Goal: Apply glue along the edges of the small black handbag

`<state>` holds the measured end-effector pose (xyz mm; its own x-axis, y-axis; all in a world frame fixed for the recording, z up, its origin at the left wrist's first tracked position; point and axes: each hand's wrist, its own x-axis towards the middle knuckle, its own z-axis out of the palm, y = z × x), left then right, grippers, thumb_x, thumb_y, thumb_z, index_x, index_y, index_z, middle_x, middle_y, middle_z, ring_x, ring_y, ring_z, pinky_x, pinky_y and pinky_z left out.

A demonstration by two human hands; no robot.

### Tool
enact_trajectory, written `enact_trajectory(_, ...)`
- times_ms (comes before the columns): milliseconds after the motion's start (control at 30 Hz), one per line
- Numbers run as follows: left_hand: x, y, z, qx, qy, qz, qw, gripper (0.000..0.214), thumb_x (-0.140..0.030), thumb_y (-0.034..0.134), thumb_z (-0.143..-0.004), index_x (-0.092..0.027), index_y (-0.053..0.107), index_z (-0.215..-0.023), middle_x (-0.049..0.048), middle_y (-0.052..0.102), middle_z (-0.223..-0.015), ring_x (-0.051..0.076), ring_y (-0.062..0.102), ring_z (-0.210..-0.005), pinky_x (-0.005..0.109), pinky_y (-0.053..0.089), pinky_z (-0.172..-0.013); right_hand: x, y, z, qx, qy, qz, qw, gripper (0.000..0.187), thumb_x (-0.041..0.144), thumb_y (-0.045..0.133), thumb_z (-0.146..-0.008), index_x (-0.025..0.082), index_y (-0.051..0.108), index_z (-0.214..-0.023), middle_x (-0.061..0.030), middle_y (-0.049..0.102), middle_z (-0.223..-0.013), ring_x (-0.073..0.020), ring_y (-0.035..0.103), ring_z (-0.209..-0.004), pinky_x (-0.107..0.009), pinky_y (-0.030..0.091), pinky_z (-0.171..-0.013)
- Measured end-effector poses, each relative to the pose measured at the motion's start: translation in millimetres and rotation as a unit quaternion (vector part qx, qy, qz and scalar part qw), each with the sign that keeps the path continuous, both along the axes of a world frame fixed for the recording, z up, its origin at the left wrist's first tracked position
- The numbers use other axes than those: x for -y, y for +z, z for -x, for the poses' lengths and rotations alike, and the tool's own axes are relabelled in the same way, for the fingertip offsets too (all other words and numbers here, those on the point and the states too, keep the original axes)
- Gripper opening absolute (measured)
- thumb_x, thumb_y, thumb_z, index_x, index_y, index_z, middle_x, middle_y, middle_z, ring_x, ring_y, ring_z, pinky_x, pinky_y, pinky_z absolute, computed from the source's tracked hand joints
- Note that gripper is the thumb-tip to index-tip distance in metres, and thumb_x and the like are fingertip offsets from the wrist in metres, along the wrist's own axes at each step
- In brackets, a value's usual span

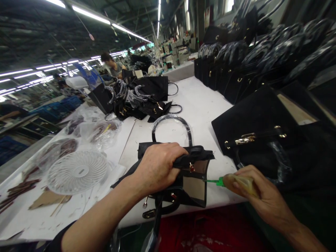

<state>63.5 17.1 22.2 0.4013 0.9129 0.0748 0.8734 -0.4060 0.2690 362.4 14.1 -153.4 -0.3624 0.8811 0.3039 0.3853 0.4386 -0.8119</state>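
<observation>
A black handbag point(195, 154) lies on its side at the table's front edge, its pale inner panel showing at the right. My left hand point(160, 168) is closed around the bag's upper edge. One plastic-wrapped handle stands up beyond that hand, and another hangs over the front edge. In my right hand point(252, 185) is a yellowish squeeze bottle point(237, 183) with a thin green nozzle, probably for glue. The nozzle's tip points left and reaches the side edge of the bag; whether it touches cannot be made out. Gold metal fittings show on the bag.
More black handbags point(244, 119) stand close at the right, and a heap of them point(141, 94) lies at the back of the white table point(199, 101). A white fan point(78, 171), plastic bags point(97, 133) and brown strips point(19, 192) are at the left. A person point(114, 66) is farther back.
</observation>
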Motion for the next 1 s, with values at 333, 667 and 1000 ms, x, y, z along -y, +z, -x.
enact_trajectory(333, 1, -2.9, 0, 0.003, -0.008, -0.011, 1.000, 0.022, -0.010, 0.058, -0.080, -0.018, 0.071, -0.095, 0.0023, 0.072, -0.084, 0.019, 0.068, -0.077, 0.031, 0.047, -0.066, 5, -6.7, -3, 0.017, 0.032, -0.088, 0.995, 0.015, 0.019, 0.055, -0.097, 0.026, 0.059, -0.109, -0.0040, 0.063, -0.099, -0.0181, 0.067, -0.087, -0.029, 0.055, -0.073)
enact_trajectory(667, 5, -1.5, 0, 0.003, -0.012, 0.000, 1.000, 0.025, -0.010, 0.054, -0.079, -0.018, 0.071, -0.096, 0.0028, 0.072, -0.086, 0.020, 0.068, -0.080, 0.032, 0.049, -0.069, 5, -6.4, -1, 0.008, 0.025, -0.079, 0.997, 0.015, 0.018, 0.055, -0.098, 0.027, 0.059, -0.110, -0.0051, 0.064, -0.101, -0.0190, 0.067, -0.089, -0.031, 0.056, -0.074)
enact_trajectory(1000, 13, -1.9, 2, 0.010, -0.011, -0.003, 1.000, 0.027, -0.009, 0.053, -0.080, -0.019, 0.071, -0.096, 0.0023, 0.072, -0.084, 0.019, 0.068, -0.077, 0.031, 0.048, -0.067, 15, 2.1, -2, -0.042, 0.083, 0.031, 0.995, 0.004, 0.026, 0.059, -0.099, 0.027, 0.062, -0.101, -0.0017, 0.064, -0.092, -0.0169, 0.066, -0.079, -0.028, 0.056, -0.068)
